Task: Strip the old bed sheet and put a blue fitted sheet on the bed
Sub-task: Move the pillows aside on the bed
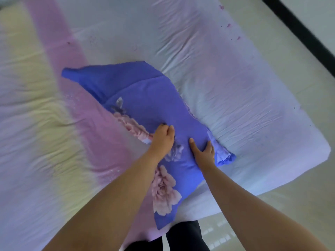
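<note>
Blue sheet: folded, at the bed's 6 o'clock edge.
Left hand: pinches it.
Right hand: fingers curl over it.

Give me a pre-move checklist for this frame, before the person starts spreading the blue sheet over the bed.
1. Blue sheet is on the bed: ok, it lies still bundled near the middle of the near edge.
2. Left hand has a hold: ok, its fingers are curled into the blue fabric.
3. Right hand has a hold: ok, thumb and fingers wrap a fold of the sheet.
4. Old sheet stripped: not ok, a wrinkled pastel sheet covers the mattress under the blue one.
5. Elastic corner of the blue sheet found: cannot tell, no elastic edge shows.
6. Bed corner free of things: ok.
</note>
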